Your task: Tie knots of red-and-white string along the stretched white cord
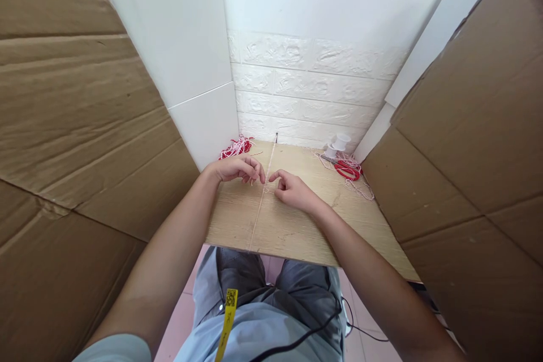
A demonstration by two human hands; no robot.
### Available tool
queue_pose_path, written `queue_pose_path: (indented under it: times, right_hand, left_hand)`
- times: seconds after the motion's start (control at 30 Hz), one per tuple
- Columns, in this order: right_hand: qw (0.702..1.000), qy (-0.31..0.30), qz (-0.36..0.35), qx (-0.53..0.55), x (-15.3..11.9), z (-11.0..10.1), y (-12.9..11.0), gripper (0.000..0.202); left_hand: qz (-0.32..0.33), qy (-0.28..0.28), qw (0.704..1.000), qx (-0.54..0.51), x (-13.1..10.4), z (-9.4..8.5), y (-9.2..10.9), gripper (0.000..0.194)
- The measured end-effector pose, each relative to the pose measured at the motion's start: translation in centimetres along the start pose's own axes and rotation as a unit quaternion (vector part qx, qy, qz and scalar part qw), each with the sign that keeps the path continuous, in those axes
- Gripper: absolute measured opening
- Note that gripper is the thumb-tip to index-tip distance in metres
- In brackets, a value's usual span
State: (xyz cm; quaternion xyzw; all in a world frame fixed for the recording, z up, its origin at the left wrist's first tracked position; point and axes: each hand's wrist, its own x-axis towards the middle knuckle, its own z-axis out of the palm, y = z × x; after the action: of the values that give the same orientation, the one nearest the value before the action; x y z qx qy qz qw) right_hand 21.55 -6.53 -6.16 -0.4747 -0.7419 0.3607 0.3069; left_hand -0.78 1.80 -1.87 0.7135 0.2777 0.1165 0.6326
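Observation:
A thin pale string (257,218) runs taut over the wooden board, from a small dark hook or nail (276,134) at the wall down to the front edge. My left hand (242,169) is beside the string on the left, fingers bent together, with a short bit of pale thread showing under them. On the right side, my right hand (292,188) has its thumb and index finger curled towards the string with a gap between the tips. Fine pale thread crosses the string between both hands; whether the right fingers touch it is too small to tell.
Red and white threads (237,148) lie at the board's back left. Red-handled scissors (347,169), pink-white cord (360,188) and white spools (340,141) sit at the back right. Cardboard walls (106,107) flank both sides; a white brick wall (305,87) stands behind.

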Motion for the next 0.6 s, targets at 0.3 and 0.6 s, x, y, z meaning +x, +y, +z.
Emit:
queue_pose_path:
  times: [0.3,0.6]
  right_hand:
    - [0.997,-0.018,-0.037,-0.071,-0.02,0.14,0.52,0.019]
    - [0.992,-0.024,-0.038,-0.116,-0.17,-0.04,0.38,0.021]
  left_hand:
    - [-0.038,0.013,0.998,-0.043,0.0,-0.01,-0.16,0.015]
    - [-0.08,0.046,0.995,0.033,0.23,0.1,-0.39,0.014]
